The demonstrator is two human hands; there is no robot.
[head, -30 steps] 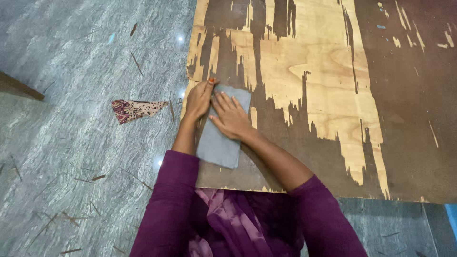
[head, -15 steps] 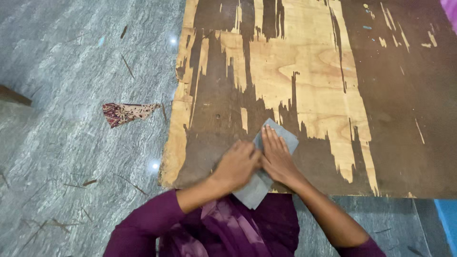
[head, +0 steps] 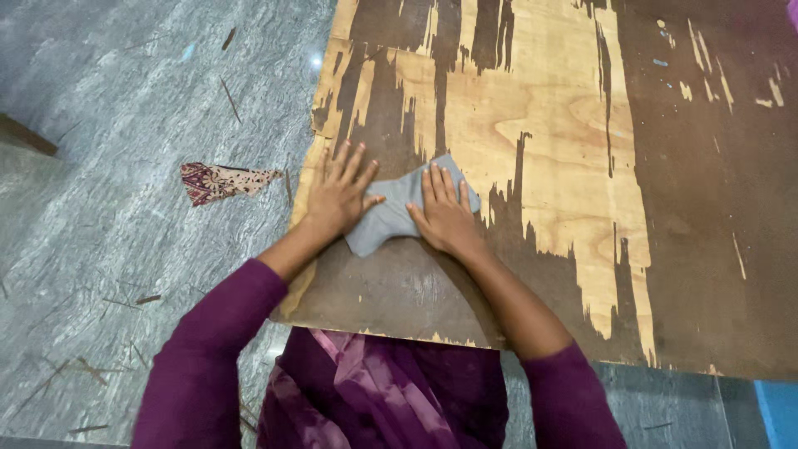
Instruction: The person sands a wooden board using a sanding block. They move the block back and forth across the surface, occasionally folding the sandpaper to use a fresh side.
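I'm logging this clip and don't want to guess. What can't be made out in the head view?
- Grey cloth: the parts under the left hand and right hand are covered, so its full outline is unclear.
- Wooden board: cut off by the top and right picture edges.
- Patterned scrap on the floor: too small to tell what it is.

One grey cloth [head: 399, 212]; one worn plywood board [head: 540, 125]; one patterned fabric scrap [head: 220, 180] on the floor. Two hands: one left hand [head: 337, 195]; one right hand [head: 446, 212].
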